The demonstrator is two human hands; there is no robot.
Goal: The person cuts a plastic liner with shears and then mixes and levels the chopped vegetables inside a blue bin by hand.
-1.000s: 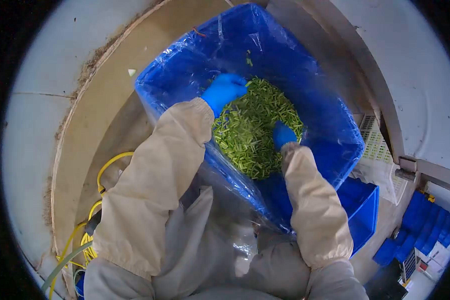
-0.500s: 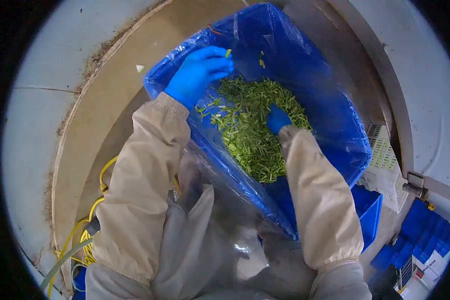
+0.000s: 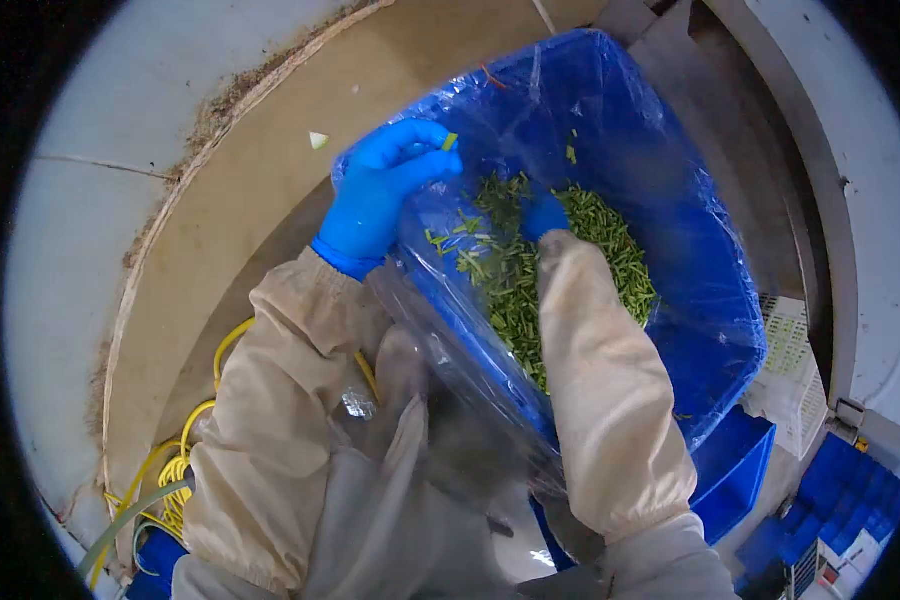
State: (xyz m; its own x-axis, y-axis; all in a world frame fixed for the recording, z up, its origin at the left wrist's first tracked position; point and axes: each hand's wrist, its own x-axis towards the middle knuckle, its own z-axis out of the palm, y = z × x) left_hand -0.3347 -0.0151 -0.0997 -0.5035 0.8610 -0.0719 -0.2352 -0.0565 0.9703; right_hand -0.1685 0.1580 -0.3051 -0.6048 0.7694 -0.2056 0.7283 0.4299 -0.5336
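Cut green stalks (image 3: 530,280) heaped loose in plastic-lined blue crate (image 3: 690,230).

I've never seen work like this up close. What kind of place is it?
Probably a food-processing plant. A blue crate with a clear plastic liner holds chopped green vegetable pieces; the person wears blue gloves, seen on the left hand, and beige coveralls, with more blue crates stacked nearby.

The chopped greens (image 3: 560,260) lie in the lined crate (image 3: 710,300) before me. My left hand (image 3: 385,190) rests at its left rim; my right hand (image 3: 543,215) sits among the greens. Cables (image 3: 185,470) lie lower left.
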